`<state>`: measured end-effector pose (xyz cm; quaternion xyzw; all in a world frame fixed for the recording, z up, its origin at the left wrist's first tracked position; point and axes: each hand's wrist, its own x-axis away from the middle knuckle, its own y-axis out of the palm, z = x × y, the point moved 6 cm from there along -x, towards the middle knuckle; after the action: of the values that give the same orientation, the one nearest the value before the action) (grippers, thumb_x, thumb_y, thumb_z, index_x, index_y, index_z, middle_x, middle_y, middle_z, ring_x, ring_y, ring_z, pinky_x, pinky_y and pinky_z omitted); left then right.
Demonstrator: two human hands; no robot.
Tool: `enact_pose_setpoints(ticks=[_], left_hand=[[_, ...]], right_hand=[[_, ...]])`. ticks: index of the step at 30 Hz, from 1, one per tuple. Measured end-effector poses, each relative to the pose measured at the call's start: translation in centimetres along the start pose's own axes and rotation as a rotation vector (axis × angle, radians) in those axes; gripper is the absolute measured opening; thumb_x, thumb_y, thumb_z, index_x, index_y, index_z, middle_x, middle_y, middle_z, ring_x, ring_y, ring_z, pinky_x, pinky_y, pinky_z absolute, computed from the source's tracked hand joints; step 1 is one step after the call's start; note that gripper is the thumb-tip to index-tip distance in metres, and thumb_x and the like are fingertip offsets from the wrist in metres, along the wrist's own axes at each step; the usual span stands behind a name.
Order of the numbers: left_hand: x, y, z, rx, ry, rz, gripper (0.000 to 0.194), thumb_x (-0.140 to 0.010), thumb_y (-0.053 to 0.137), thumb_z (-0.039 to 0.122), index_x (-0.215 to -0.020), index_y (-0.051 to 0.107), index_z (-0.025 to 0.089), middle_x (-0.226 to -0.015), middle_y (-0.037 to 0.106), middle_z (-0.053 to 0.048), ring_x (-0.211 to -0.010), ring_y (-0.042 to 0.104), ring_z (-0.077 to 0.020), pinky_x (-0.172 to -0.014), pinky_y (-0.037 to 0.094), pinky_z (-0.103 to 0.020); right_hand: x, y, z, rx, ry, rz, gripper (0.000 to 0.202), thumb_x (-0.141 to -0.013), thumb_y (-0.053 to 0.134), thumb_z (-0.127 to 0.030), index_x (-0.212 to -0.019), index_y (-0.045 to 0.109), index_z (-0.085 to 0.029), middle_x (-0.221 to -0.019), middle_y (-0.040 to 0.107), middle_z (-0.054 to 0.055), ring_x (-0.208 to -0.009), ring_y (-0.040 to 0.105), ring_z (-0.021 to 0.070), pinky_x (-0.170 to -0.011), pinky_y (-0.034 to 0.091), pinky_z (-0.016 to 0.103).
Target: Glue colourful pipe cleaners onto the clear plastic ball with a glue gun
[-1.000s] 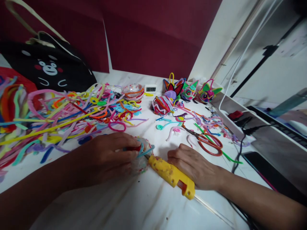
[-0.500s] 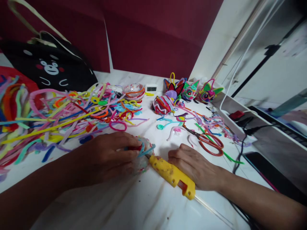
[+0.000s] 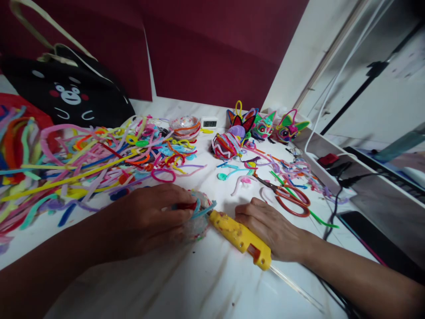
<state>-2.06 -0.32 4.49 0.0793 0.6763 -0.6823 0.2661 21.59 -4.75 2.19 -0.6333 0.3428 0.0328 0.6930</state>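
My left hand [image 3: 156, 217] is closed on a clear ball [image 3: 195, 228] with coloured bits on it. A light blue pipe cleaner [image 3: 204, 211] lies bent over the ball's top, beside something red under my fingers. My right hand [image 3: 262, 226] is wrapped round the far side of a yellow glue gun [image 3: 237, 235], whose handle is hidden. The gun's dark nozzle points left and meets the blue pipe cleaner at the ball. A clear glue stick [image 3: 295, 288] sticks out of its rear end.
Loose pipe cleaners [image 3: 83, 164] pile up at the left, before a black bag [image 3: 66, 97]. Orange-handled scissors [image 3: 292, 201] lie right of centre, a phone [image 3: 375, 243] farther right. Behind stand a wrapped ball [image 3: 226, 145], a clear bowl [image 3: 185, 128], a small clock [image 3: 209, 122] and several colourful figures [image 3: 263, 126].
The glue gun and my right hand have shifted slightly to the right, and the gun's rear end has risen a little. My left hand keeps its hold on the ball.
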Motion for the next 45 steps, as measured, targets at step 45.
enact_pose_setpoints(ticks=[45], left_hand=[[0.3, 0.2, -0.3, 0.019, -0.055, -0.003, 0.021, -0.106, 0.059, 0.021, -0.125, 0.066, 0.027, -0.135, 0.071, -0.008, -0.121, 0.071, -0.0219, -0.101, 0.058, -0.031]], right_hand=[[-0.6, 1.0, 1.5, -0.127, 0.08, -0.047, 0.034, -0.116, 0.034, -0.043, -0.123, 0.055, -0.016, -0.11, 0.068, 0.015, -0.092, 0.067, 0.0228, -0.08, 0.052, 0.036]])
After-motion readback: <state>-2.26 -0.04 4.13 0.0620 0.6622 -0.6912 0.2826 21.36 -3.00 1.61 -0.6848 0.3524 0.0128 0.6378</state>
